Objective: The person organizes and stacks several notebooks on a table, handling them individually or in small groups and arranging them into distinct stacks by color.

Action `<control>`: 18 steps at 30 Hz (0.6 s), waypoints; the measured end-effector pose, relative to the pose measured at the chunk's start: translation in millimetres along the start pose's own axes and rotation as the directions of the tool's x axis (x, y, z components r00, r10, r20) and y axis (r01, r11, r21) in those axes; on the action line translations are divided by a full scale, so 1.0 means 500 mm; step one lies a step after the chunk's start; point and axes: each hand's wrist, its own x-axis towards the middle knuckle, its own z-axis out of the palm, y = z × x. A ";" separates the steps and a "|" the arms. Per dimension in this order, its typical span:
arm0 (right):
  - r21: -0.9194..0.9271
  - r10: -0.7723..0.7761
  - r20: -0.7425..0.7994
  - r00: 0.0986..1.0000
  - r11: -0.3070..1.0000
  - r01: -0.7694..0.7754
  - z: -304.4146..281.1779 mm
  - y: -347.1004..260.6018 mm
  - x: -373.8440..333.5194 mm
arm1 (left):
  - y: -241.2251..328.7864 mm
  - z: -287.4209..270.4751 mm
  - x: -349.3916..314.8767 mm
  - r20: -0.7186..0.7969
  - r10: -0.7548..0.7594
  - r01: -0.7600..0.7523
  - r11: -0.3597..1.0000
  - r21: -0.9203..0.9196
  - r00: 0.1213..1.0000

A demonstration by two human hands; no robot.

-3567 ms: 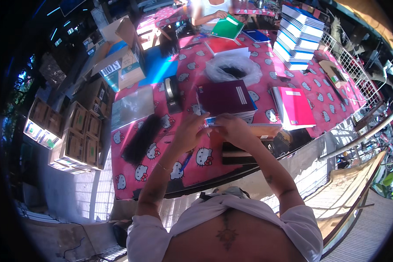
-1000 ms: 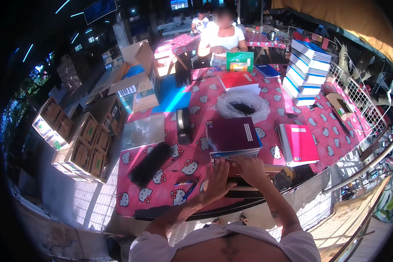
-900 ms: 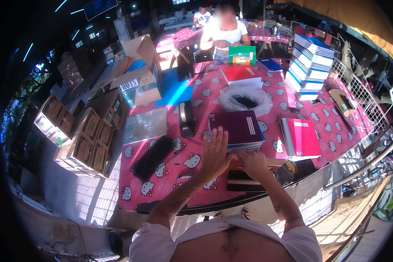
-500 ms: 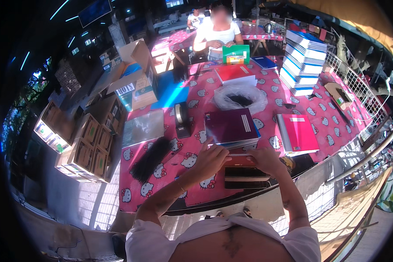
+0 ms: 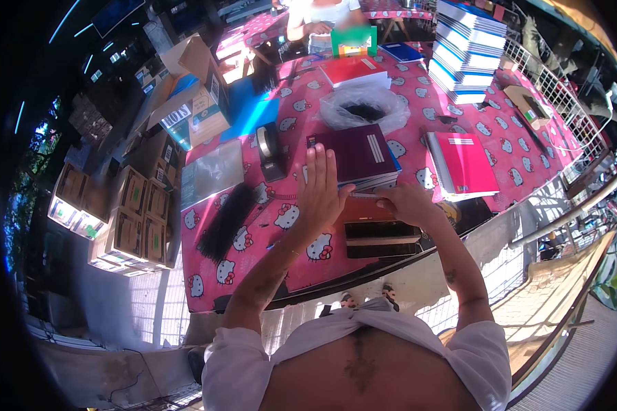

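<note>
My left hand [image 5: 320, 188] is open, its fingers straight and together over the left side of a stack topped by a purple notebook [image 5: 356, 152]. My right hand [image 5: 408, 204] has curled fingers at the near right edge of that stack, above a reddish-brown device [image 5: 365, 211] with a black slotted front [image 5: 384, 240]. What its fingertips hold, if anything, is hidden. Right of the hands lies a stack with a magenta notebook [image 5: 467, 163] on top. A bundle of thin black strands [image 5: 226, 222] lies to the left.
Beyond the purple notebook sits a clear plastic bag [image 5: 391, 113] with dark contents. A black tape dispenser [image 5: 272, 157] and transparent sheets [image 5: 212, 175] are at left. A tall notebook stack [image 5: 466, 55] stands far right; cardboard boxes [image 5: 195, 113] flank the table. Opposite, a person holds a green notebook [image 5: 353, 41].
My left hand has let go of the pale edge above the device, straightened its fingers and moved up over the notebook's left side. My right hand stays near the edge. The view has tilted down.
</note>
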 end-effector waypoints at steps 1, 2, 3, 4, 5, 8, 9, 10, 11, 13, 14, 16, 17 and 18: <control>-0.019 0.004 -0.009 1.000 1.000 -0.005 -0.005 0.006 -0.001 | 0.003 0.006 0.015 0.052 0.028 -0.027 1.000 -0.012 0.998; -0.020 0.003 -0.008 1.000 1.000 -0.003 -0.005 0.012 -0.001 | 0.031 0.027 -0.050 0.103 0.124 -0.119 0.992 -0.051 0.987; -0.024 0.003 -0.017 1.000 1.000 -0.004 0.002 0.017 -0.002 | 0.050 0.053 -0.106 0.096 0.130 -0.125 0.991 -0.048 0.987; -0.003 -0.034 -0.046 0.998 0.999 0.033 0.007 0.014 -0.002 | 0.069 0.038 -0.122 0.052 0.209 -0.208 0.978 -0.034 0.977; 0.017 -0.070 -0.075 0.995 0.997 0.072 0.008 0.015 0.000 | 0.074 0.032 -0.122 0.010 0.287 -0.287 0.958 -0.016 0.958; -0.018 0.009 0.036 0.999 1.000 -0.008 -0.003 0.011 0.002 | 0.008 0.008 0.039 -0.010 0.141 -0.141 0.990 -0.006 0.990; -0.019 0.021 0.045 0.999 1.000 -0.020 0.004 0.013 -0.008 | 0.012 0.007 0.062 0.032 0.097 -0.096 0.995 -0.010 0.995; -0.001 0.004 -0.015 1.000 1.000 -0.005 0.005 0.021 -0.009 | 0.039 0.015 0.008 0.100 0.197 -0.194 0.980 -0.045 0.975; 0.021 -0.015 -0.075 0.997 1.000 0.016 0.012 0.025 -0.007 | 0.060 0.036 -0.058 0.097 0.197 -0.194 0.980 -0.041 0.976; 0.038 -0.052 -0.088 0.995 0.998 0.056 0.030 0.031 0.002 | 0.085 0.078 -0.146 0.051 0.334 -0.324 0.934 -0.150 0.941; 0.057 -0.068 -0.092 0.993 0.996 0.073 0.037 0.042 -0.003 | 0.080 0.055 -0.076 -0.032 0.255 -0.257 0.964 -0.065 0.966; 0.062 -0.012 0.006 1.000 0.998 0.011 -0.005 0.018 -0.001 | 0.057 0.011 0.048 -0.004 0.160 -0.160 0.986 -0.053 0.987; 0.051 0.052 0.098 0.994 0.997 -0.057 -0.023 0.013 0.000 | 0.057 0.005 0.077 0.013 0.069 -0.068 0.997 -0.044 0.998; 0.052 0.045 0.102 0.994 0.997 -0.051 -0.013 0.013 -0.010 | 0.089 0.004 0.014 0.114 0.115 -0.100 0.986 -0.130 0.987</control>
